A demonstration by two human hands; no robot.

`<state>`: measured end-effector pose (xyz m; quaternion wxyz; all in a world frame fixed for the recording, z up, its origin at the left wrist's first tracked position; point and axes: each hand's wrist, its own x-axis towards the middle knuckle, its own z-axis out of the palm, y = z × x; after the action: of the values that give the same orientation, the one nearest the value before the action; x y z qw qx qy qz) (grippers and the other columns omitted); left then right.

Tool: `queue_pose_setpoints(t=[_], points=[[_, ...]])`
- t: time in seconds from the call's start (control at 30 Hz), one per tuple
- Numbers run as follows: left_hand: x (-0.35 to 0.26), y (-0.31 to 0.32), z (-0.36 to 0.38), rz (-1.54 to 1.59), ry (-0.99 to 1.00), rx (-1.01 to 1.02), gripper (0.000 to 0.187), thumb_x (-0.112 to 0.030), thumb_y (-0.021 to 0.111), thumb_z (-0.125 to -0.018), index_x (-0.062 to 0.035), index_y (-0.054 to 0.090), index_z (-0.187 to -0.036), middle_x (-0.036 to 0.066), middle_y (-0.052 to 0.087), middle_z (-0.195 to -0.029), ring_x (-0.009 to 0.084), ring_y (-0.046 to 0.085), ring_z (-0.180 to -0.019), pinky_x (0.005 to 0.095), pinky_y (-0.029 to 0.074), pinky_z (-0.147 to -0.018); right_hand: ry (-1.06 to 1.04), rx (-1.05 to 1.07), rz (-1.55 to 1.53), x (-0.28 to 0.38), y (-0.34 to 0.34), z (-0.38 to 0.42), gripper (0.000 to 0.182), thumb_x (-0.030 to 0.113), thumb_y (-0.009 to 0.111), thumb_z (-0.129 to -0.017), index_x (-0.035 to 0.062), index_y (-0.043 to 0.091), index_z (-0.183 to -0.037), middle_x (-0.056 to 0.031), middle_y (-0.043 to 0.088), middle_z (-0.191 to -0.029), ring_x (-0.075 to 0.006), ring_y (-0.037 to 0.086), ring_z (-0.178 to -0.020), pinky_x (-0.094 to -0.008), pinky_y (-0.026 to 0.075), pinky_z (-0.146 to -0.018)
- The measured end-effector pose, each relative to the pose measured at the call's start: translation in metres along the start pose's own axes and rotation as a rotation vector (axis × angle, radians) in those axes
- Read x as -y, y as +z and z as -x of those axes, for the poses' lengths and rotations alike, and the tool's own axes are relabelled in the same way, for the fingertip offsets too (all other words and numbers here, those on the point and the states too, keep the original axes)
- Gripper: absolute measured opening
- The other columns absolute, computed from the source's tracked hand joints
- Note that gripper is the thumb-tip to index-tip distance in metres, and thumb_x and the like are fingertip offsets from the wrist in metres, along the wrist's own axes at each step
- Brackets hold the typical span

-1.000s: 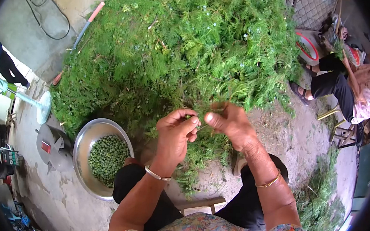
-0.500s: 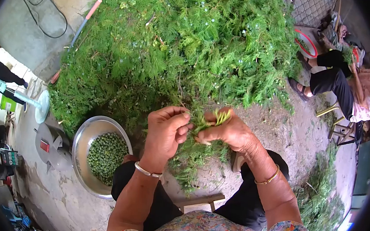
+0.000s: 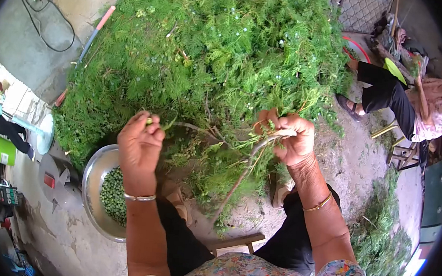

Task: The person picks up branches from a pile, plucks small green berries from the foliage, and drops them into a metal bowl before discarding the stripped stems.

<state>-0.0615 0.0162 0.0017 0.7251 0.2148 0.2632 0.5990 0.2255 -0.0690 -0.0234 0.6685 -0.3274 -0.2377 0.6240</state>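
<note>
My right hand (image 3: 297, 139) is closed on the thick end of a leafy branch (image 3: 254, 154), whose brown stems hang down and to the left. Pinched in the fingers of my left hand (image 3: 141, 139) is a small green sprig (image 3: 167, 125) with something round and yellowish-green. Below my left hand, a metal bowl (image 3: 92, 171) holds green berries (image 3: 113, 194), partly hidden by my wrist. In front of both hands lies a large heap of green branches (image 3: 213, 48).
At the right sits a person (image 3: 431, 109) near a red-rimmed basin (image 3: 363, 47). A long-handled tool (image 3: 97, 32) lies beside the heap. At the left are a fan (image 3: 45, 133), a green bucket (image 3: 4, 151) and another person's legs (image 3: 6, 127). More branches (image 3: 380, 236) lie at the lower right.
My hands have moved apart, the left toward the bowl and the right slightly outward and up. A long stem now shows from my right hand. The seated person's arms and a green object have shifted.
</note>
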Motion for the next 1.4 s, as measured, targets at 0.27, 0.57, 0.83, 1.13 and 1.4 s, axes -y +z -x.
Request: queue_pose_setpoints(t=[0.27, 0.57, 0.83, 1.13, 1.4], points=[[-0.081, -0.111, 0.038, -0.09, 0.08, -0.049, 0.014, -0.006, 0.055, -0.087, 0.0019, 0.056, -0.098, 0.014, 0.059, -0.086, 0.0126, 0.053, -0.063, 0.0235, 0.043, -0.051, 0.008, 0.072, -0.278, 0.028, 0.005, 0.0, 0.02, 0.024, 0.054, -0.072, 0.0102, 0.042, -0.064, -0.0026, 0.039, -0.067, -0.0185, 0.037, -0.067, -0.0326, 0.035, -0.06], [-0.088, -0.146, 0.084, -2.135, 0.663, -0.404, 0.046, -0.01, 0.067, -0.071, 0.0086, 0.053, -0.11, 0.024, 0.059, -0.098, 0.0381, 0.057, -0.091, 0.0436, 0.043, -0.085, -0.017, 0.06, -0.372, 0.031, 0.0, 0.004, 0.018, 0.023, 0.053, -0.073, 0.0104, 0.042, -0.066, -0.0026, 0.038, -0.067, -0.0168, 0.034, -0.066, -0.0307, 0.032, -0.058], [0.016, -0.055, 0.075, -1.808, 0.529, 0.124, 0.036, -0.012, 0.065, -0.075, 0.0019, 0.058, -0.107, 0.017, 0.063, -0.093, 0.0267, 0.061, -0.087, 0.0335, 0.046, -0.078, -0.043, -0.34, 0.129, 0.032, -0.002, 0.022, 0.015, 0.004, 0.056, -0.076, -0.0062, 0.059, -0.087, -0.012, 0.061, -0.079, -0.0187, 0.056, -0.064, -0.0296, 0.044, -0.053], [0.133, -0.098, 0.131, -2.125, -0.072, 0.836, 0.022, -0.019, 0.062, -0.074, -0.0004, 0.059, -0.085, 0.022, 0.061, -0.074, 0.0401, 0.06, -0.075, 0.048, 0.047, -0.068, -0.192, -0.789, 0.547, 0.107, -0.109, 0.145, 0.015, 0.009, 0.06, -0.082, 0.0004, 0.061, -0.094, -0.0062, 0.061, -0.08, -0.0161, 0.058, -0.069, -0.0275, 0.047, -0.06], [0.204, -0.105, 0.144, -1.973, -0.442, 1.077, 0.032, -0.021, 0.064, -0.074, 0.0004, 0.056, -0.098, 0.027, 0.057, -0.098, 0.0385, 0.059, -0.091, 0.0474, 0.049, -0.074, -0.432, -1.51, 1.363, 0.233, -0.324, 0.583, 0.035, 0.012, 0.063, -0.076, -0.0058, 0.061, -0.107, -0.0035, 0.06, -0.072, -0.0133, 0.05, -0.057, -0.0275, 0.045, -0.055]])
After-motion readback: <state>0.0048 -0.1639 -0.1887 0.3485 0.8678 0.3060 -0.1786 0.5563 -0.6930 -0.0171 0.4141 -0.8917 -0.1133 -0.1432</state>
